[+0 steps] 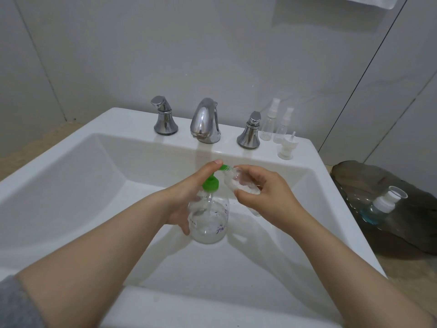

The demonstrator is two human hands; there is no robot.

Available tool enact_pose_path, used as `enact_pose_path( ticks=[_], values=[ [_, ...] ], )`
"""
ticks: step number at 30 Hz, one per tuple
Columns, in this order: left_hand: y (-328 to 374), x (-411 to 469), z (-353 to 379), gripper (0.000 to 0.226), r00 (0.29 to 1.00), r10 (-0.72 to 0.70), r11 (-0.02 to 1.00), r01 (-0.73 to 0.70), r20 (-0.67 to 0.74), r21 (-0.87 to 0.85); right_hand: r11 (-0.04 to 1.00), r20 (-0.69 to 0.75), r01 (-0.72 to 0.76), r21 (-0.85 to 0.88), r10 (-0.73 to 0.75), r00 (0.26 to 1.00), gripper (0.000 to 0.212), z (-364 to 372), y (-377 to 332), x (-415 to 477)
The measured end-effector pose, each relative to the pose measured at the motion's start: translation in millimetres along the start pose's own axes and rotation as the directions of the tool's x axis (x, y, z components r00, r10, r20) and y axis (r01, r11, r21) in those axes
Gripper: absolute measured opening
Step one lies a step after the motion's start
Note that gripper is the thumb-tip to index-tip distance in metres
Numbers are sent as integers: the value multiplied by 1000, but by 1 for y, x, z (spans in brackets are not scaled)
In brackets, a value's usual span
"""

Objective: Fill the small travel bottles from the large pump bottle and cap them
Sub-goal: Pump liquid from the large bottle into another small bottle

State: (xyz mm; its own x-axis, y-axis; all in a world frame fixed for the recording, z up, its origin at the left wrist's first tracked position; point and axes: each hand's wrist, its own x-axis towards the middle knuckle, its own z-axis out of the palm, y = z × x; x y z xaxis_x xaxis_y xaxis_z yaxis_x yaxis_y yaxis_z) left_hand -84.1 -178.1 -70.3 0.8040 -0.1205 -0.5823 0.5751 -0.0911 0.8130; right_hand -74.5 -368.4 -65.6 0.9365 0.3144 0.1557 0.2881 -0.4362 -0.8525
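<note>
Count, small bottles: three; one held travel bottle [236, 183], two capped travel bottles [269, 124] upright and side by side on the sink [71, 166] ledge at 1 o'clock.
Count, loose parts: one spray cap [287, 147] standing inverted just in front of the capped pair.
Count, large bottles: one pump bottle [209, 221], one blue-liquid bottle [383, 204] lying on a dark tray [354, 181] at 3 o'clock, off the sink.
Count, taps: one spout [205, 121] at 12 o'clock, two handles [164, 119] flanking it.
Pump bottle, look: clear, round-bodied, green pump head [210, 183], purple writing, low whitish fill; upright in mid-basin.
Held travel bottle, look: clear, uncapped, tilted, its mouth touching the green nozzle tip; some white liquid inside.
Left hand [186, 195]: wraps the pump bottle's shoulder, thumb down its side, one finger stretched over the pump head.
Right hand [267, 197]: fingers and thumb curled round the held travel bottle, at 2 o'clock of the pump bottle.
</note>
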Motion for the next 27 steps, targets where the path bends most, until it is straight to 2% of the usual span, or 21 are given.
enact_pose_path(
  ticks=[2,6,10,15,20,27],
  values=[
    [0,0,0,117,1000,0,1000,0,-2,11,1000,27,-5,-7,5,1000,47,0,0,-1],
    [0,1,-1,107,1000,3,1000,-3,-10,2,1000,59,1,1,-2,998,50,-1,1,-3],
    [0,0,0,105,1000,0,1000,0,-6,7,1000,39,8,-8,-7,999,50,-2,1,-4],
    [0,-1,0,102,1000,7,1000,-7,-2,-8,999,-15,-44,29,44,999,64,-2,3,-5],
    [1,-2,0,106,1000,8,1000,-8,-11,-10,998,-67,-44,43,47,997,45,-2,4,-6],
    [-1,0,2,72,1000,-1,997,0,-9,-72,998,-50,-15,69,19,999,48,-4,6,-6]
  ],
)
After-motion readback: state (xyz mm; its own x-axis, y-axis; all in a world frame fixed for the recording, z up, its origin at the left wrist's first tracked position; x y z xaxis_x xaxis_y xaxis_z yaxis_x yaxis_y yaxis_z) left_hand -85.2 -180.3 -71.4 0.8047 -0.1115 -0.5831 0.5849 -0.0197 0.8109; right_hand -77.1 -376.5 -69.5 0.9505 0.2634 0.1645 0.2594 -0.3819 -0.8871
